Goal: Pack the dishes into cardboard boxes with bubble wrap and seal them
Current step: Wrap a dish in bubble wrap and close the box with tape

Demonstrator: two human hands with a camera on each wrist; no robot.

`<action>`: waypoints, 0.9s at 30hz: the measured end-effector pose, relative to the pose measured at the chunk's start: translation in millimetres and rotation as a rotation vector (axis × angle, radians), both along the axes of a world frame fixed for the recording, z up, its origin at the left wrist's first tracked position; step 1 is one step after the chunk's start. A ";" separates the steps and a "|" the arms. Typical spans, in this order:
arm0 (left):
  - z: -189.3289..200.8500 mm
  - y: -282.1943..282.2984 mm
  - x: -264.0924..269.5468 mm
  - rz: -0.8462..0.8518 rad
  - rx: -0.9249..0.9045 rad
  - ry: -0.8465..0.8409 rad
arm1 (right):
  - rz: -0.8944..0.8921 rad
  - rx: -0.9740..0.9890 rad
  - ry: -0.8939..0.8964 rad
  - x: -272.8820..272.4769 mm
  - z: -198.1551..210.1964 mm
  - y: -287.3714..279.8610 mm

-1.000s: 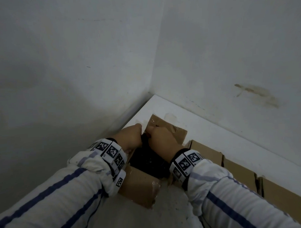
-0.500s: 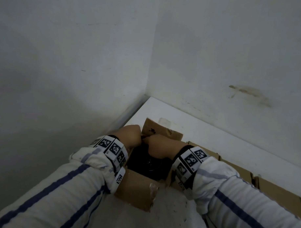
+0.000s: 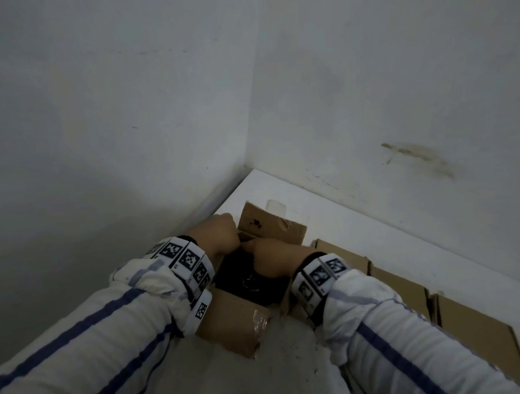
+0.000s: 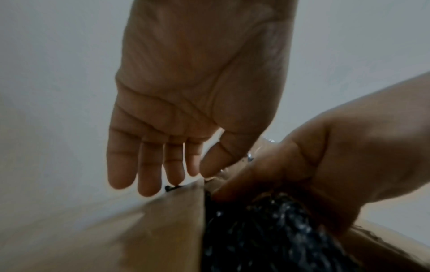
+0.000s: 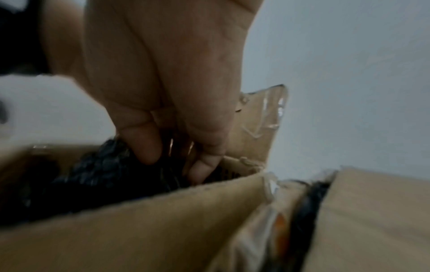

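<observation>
Both hands meet over one open cardboard box [image 3: 236,318] pushed into the corner where two white walls [image 3: 102,114] join. The left hand [image 3: 217,235] hangs above the box's far left edge, fingers [image 4: 149,165] straight and loosely together, thumb tip touching a bit of clear tape there; it holds nothing. The right hand [image 3: 272,256] reaches down inside, fingers [image 5: 144,145] curled into the dark bubble-wrapped bundle [image 4: 267,230] that fills the box, gripping it, I think, though that view is blurred. Beyond the hands one flap [image 3: 271,226] stands up, with a strip of clear tape [image 3: 276,206] at its top. Under the left wrist the near flap folds outward, crumpled tape [image 3: 261,319] on its corner. To the right of the right hand a row of closed boxes [image 3: 397,286] runs along the wall; I count three, the right sleeve [image 3: 405,339] covering part of them. All rests on a white surface [image 3: 357,220].
</observation>
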State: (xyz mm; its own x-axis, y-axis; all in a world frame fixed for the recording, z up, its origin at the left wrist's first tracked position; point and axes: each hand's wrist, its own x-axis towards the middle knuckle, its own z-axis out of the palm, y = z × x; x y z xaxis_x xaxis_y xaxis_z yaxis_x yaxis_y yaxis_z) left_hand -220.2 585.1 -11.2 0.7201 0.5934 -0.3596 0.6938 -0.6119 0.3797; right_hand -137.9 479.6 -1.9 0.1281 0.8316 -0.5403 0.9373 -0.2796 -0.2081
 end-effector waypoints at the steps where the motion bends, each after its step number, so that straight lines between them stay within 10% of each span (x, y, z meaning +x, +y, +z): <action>1: 3.9 -2.0 1.5 0.023 0.015 -0.037 | -0.064 0.053 0.059 6.1 3.0 -5.3; 10: 30.3 -93.7 54.5 -0.087 0.023 -0.236 | -0.573 0.592 0.122 47.6 5.0 -106.8; 27: -1.8 -431.2 233.0 -0.648 -0.115 -0.220 | -1.263 0.629 -0.018 175.6 -16.2 -450.9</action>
